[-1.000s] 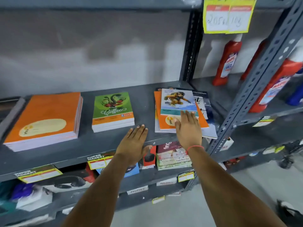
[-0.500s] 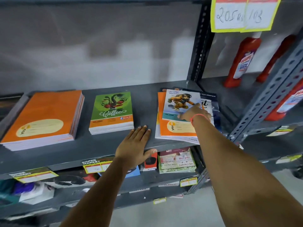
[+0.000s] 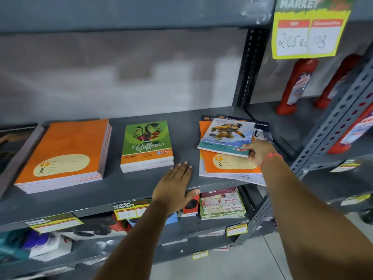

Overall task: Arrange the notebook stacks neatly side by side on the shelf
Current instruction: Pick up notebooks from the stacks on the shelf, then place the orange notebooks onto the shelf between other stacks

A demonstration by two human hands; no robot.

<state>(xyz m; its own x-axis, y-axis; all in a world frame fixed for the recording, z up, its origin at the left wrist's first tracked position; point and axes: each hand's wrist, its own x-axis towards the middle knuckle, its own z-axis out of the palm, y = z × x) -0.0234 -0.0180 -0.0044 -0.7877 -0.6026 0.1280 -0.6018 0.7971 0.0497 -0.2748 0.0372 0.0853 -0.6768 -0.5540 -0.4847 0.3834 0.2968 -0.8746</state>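
Three groups of notebooks lie on the grey shelf [image 3: 113, 190]. A tall orange stack [image 3: 62, 154] is at the left, a green "Coffee" stack [image 3: 147, 144] in the middle, and a messy pile with an orange notebook [image 3: 232, 164] at the right. On that pile sits a small blue cartoon-cover notebook [image 3: 226, 136], tilted, its near right corner gripped by my right hand [image 3: 259, 150]. My left hand [image 3: 174, 186] rests flat on the shelf's front edge between the Coffee stack and the pile, fingers together, holding nothing.
A perforated grey upright [image 3: 250, 67] bounds the shelf on the right. Red bottles [image 3: 294, 83] stand on the neighbouring shelf under a yellow price sign [image 3: 308, 33]. Below are small boxes and a booklet stack [image 3: 222, 203], with price tags [image 3: 129, 211] on the shelf edge.
My right hand went from lying flat on the pile to gripping the blue cartoon notebook's corner, which now sits lifted and turned. My left hand stayed on the shelf edge.
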